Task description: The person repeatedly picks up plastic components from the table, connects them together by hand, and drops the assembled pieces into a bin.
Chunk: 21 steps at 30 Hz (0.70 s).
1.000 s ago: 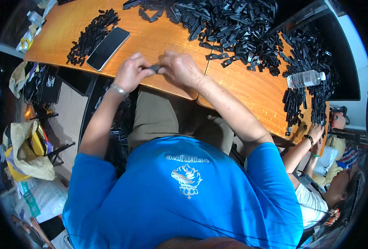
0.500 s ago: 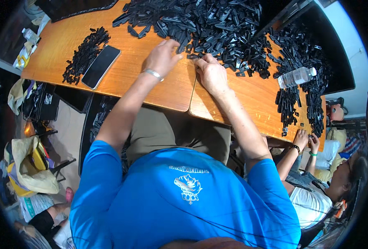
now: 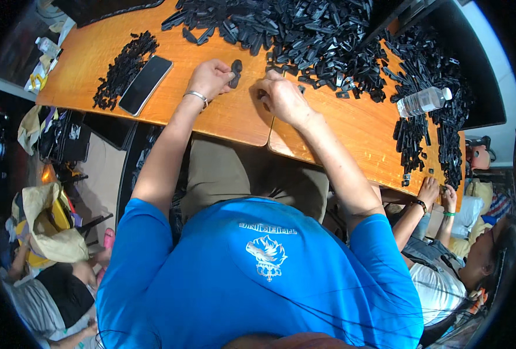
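Observation:
My left hand (image 3: 211,79) is closed, with the thumb and fingers pinching an elongated black plastic part (image 3: 235,74) that stands up from the fingertips. Just to its right, my right hand (image 3: 285,99) has its fingers curled inward over the table near the seam. Something small and dark shows at those fingertips, too hidden to make out. Beyond both hands spreads a large heap of black plastic parts (image 3: 310,43); a few loose pieces lie at its near edge.
A phone (image 3: 146,85) lies on the wooden table (image 3: 234,119) at left, beside a pile of small black pieces (image 3: 124,67). At right, a clear bottle (image 3: 425,103) rests on more black parts (image 3: 409,142). A co-worker's hands (image 3: 428,191) are at the table's right end.
My left hand was open at the heap's edge; now it grips a black plastic part and has drawn back left. The right hand has shifted slightly left, fingers still curled.

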Tool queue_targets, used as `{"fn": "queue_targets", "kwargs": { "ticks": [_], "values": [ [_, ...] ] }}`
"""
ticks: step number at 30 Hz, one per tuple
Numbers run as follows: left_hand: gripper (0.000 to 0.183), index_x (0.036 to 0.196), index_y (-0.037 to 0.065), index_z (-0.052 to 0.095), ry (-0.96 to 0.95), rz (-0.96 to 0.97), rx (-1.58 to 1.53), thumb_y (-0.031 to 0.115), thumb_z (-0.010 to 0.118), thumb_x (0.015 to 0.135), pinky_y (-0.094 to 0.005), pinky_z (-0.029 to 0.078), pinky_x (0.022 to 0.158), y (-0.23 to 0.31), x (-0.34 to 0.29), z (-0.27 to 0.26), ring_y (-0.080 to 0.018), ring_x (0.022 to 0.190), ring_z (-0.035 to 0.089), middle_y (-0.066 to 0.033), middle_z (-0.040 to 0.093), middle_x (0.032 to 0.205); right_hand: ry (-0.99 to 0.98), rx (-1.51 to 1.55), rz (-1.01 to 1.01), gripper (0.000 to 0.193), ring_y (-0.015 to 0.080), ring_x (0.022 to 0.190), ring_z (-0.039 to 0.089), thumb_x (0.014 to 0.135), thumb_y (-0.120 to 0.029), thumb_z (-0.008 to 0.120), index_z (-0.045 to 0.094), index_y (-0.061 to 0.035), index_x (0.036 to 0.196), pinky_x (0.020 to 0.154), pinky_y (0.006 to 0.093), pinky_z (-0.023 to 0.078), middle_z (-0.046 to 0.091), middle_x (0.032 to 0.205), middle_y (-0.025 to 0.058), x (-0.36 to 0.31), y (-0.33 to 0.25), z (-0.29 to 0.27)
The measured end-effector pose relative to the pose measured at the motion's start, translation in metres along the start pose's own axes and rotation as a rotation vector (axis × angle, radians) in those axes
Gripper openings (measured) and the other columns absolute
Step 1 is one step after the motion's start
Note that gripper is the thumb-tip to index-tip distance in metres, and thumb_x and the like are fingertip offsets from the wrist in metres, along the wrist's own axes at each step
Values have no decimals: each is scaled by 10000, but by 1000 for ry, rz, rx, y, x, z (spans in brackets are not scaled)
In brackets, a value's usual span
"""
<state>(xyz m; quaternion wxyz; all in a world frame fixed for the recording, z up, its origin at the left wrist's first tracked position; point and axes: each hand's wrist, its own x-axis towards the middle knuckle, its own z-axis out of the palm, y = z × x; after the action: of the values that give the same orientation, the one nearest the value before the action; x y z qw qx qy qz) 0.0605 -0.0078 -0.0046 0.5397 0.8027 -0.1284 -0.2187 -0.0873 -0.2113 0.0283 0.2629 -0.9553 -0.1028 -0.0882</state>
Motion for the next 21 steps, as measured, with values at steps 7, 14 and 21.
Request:
{"fn": "queue_targets", "kwargs": {
  "ticks": [7, 14, 21],
  "values": [
    [250, 1153, 88, 767, 198, 415, 612, 73, 796, 905, -433, 598, 870, 12, -39, -14, -325, 954, 727, -103, 735, 1023, -43, -116, 44, 402, 386, 995, 715, 818, 47, 757, 777, -107, 1189, 864, 472, 595, 662, 1109, 136, 4, -9, 3],
    [318, 1152, 99, 769, 124, 619, 783, 78, 844, 844, -446, 522, 1021, 17, -52, -14, -335, 1194, 619, -99, 683, 1145, 33, -186, -42, 208, 386, 1056, 702, 867, -148, 807, 750, -42, 1037, 870, 497, 579, 680, 1109, 172, 5, -10, 1],
    [302, 1113, 50, 767, 224, 762, 517, 65, 859, 825, -439, 550, 962, 11, -104, 5, -344, 1130, 655, -113, 702, 1130, -5, 274, 318, 211, 322, 799, 758, 966, -219, 813, 735, -25, 997, 730, 417, 579, 766, 877, 153, -2, -37, 5]
  ]
}}
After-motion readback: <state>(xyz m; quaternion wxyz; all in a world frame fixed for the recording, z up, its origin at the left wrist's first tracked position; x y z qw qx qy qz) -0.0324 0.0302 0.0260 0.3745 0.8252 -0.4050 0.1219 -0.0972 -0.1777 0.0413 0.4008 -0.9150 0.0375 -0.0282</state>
